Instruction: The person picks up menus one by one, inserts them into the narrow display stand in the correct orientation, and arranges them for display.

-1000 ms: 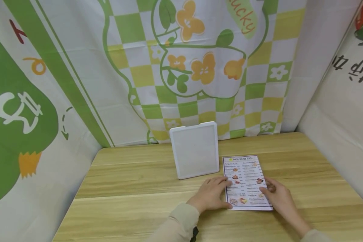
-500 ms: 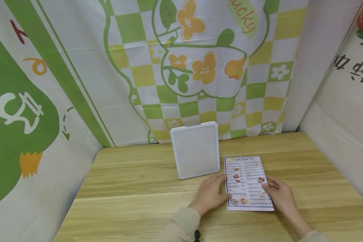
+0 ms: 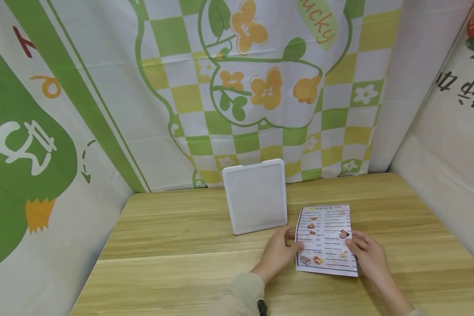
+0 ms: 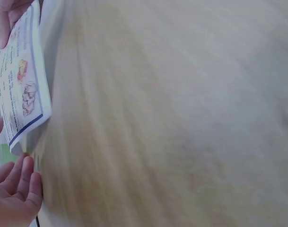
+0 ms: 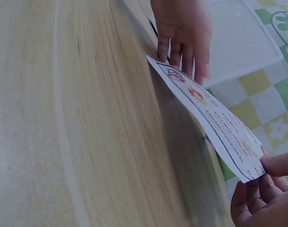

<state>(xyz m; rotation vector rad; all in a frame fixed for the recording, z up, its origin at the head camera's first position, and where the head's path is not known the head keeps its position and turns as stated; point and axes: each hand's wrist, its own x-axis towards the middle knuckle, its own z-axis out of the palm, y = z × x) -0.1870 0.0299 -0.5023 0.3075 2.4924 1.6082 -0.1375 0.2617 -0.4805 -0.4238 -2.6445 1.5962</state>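
Note:
A printed menu sheet [image 3: 324, 241], headed "Dim Sum Inn" with small food pictures, is tilted and slightly bowed above the table. My right hand [image 3: 370, 256] pinches its right edge, thumb on the printed face and fingers behind, as the right wrist view also shows [image 5: 266, 198]. At the opposite edge my left hand [image 3: 275, 254] has its fingers spread loosely, thumb close to the border. In the left wrist view, those fingers [image 4: 24, 182] extend beside the sheet's corner, with a gap between them and the paper. Part of the sheet's underside shows only as shadow.
A white rectangular frame [image 3: 256, 197] with a blank panel stands upright just left of the menu. The wooden table [image 3: 162, 272] reaches back to a green-and-white checked curtain [image 3: 237, 145]. Printed cloth hangs on both sides. A dark band shows at the left cuff.
The menu sheet has been lifted off the table, tilting and shifting a little to the right. My left fingers have drawn back from its left edge; the right hand keeps its pinch.

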